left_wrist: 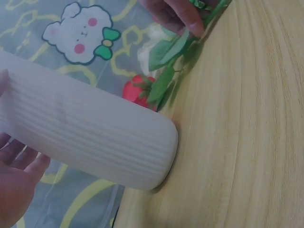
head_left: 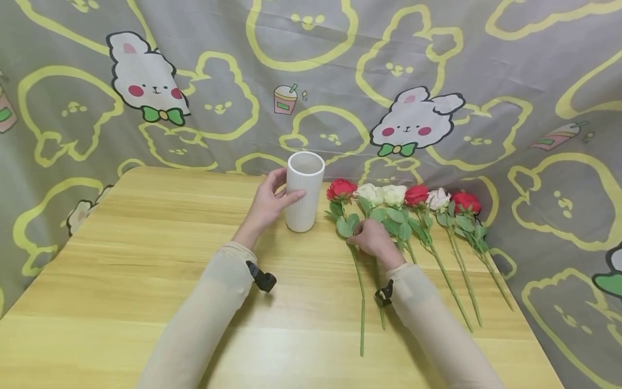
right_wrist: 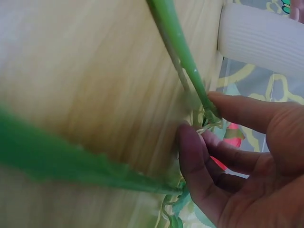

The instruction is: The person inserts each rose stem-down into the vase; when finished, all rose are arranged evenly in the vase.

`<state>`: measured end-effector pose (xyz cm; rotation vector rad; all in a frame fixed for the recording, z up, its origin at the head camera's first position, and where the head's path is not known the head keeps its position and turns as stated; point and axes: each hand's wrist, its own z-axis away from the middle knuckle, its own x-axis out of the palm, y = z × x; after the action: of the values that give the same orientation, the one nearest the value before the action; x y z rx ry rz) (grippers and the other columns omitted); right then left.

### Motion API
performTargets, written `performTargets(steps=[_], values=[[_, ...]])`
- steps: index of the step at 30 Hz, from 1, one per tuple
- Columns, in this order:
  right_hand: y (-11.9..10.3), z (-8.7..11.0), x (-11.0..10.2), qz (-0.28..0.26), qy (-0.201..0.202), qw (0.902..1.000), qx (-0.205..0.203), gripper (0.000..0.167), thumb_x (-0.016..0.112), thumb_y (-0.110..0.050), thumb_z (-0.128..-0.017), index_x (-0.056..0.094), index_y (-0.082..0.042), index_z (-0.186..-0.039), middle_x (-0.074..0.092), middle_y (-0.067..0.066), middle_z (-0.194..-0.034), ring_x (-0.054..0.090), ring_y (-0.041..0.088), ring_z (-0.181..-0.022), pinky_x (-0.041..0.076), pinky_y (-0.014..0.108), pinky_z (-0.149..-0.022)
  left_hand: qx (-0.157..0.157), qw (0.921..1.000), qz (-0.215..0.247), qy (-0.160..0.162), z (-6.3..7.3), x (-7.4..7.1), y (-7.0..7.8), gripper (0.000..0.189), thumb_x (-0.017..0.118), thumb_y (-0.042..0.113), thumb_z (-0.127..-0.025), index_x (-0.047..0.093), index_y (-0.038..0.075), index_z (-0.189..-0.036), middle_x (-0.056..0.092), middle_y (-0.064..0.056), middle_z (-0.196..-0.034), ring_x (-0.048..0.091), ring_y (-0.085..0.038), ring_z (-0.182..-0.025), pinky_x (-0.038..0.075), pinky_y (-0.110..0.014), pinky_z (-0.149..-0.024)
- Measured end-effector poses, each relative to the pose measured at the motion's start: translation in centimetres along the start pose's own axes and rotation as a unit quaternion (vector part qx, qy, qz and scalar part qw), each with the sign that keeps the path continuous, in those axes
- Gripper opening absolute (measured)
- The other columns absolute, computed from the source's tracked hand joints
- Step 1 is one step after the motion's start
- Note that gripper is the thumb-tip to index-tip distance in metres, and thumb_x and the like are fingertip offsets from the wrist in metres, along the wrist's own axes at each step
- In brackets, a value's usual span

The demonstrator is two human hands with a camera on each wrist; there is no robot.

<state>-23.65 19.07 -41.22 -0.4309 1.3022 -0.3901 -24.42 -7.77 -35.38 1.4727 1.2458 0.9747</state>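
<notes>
A white ribbed vase (head_left: 305,197) stands upright on the wooden table. My left hand (head_left: 270,201) holds it from the left, thumb across the front and the other fingers at the far side. In the left wrist view the vase (left_wrist: 90,126) slants across the frame, with the hand (left_wrist: 19,190) at its upper part. To the right, my right hand (head_left: 373,241) pinches the stem of the leftmost red rose (head_left: 341,189), just under its leaves. Up close, thumb and fingers (right_wrist: 242,111) come together around the green stem (right_wrist: 183,52).
Right of that rose lie white roses (head_left: 369,193), a red rose (head_left: 416,195), a pale pink rose (head_left: 439,199) and another red rose (head_left: 466,201), stems toward me. A grey patterned curtain (head_left: 218,32) hangs behind the table (head_left: 160,243).
</notes>
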Motion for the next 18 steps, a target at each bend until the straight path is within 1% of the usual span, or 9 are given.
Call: performTargets(steps=[6,10,12,15,18], values=[[0.0,-0.1,0.1,-0.017,-0.018,0.9997,0.006,0.045,0.072,-0.016,-0.086,0.040,-0.014,-0.055,0.032,-0.004,-0.049,0.029,0.010,-0.044,0.029,0.025,-0.045,0.009,0.9999,0.003,0.011,-1.1,-0.3,-2.9,0.068,0.076,0.007,-0.086,0.040,-0.001,-0.143,0.046,-0.017,-0.143,0.041,-0.027,-0.134,0.036,-0.038,-0.111],[0.2,0.0,-0.1,-0.044,-0.017,0.9989,-0.001,0.044,0.068,-0.013,-0.087,0.038,-0.014,-0.055,0.031,-0.004,-0.049,0.029,0.011,-0.044,0.030,0.024,-0.045,0.012,0.9998,0.002,0.017,-1.1,-0.2,-3.0,0.065,0.077,0.007,-0.085,0.043,-0.001,-0.141,0.049,-0.016,-0.140,0.045,-0.025,-0.131,0.039,-0.036,-0.109],[0.2,0.1,-0.4,-0.063,-0.009,0.9980,-0.007,0.042,0.067,-0.011,-0.086,0.038,-0.014,-0.056,0.031,-0.003,-0.050,0.033,0.011,-0.045,0.031,0.024,-0.046,0.014,0.9997,0.002,0.020,-1.1,-0.2,-3.0,0.065,0.077,0.007,-0.085,0.044,-0.001,-0.140,0.049,-0.015,-0.140,0.045,-0.025,-0.130,0.040,-0.036,-0.109],[0.1,0.4,-0.8,-0.104,0.009,0.9945,-0.007,0.033,0.067,-0.008,-0.086,0.045,-0.011,-0.060,0.042,-0.002,-0.054,0.049,0.012,-0.048,0.041,0.023,-0.046,0.015,0.9996,0.000,0.023,-1.1,-0.3,-3.1,0.064,0.078,0.007,-0.085,0.045,0.000,-0.140,0.050,-0.014,-0.139,0.046,-0.025,-0.130,0.041,-0.036,-0.108],[-0.2,0.6,-1.2,-0.132,0.019,0.9911,-0.005,0.024,0.067,-0.007,-0.088,0.055,-0.007,-0.067,0.057,0.003,-0.064,0.062,0.016,-0.056,0.050,0.025,-0.051,0.019,0.9995,-0.001,0.025,-1.2,-0.4,-3.1,0.064,0.078,0.007,-0.084,0.046,0.000,-0.139,0.051,-0.014,-0.138,0.047,-0.025,-0.129,0.042,-0.036,-0.107]])
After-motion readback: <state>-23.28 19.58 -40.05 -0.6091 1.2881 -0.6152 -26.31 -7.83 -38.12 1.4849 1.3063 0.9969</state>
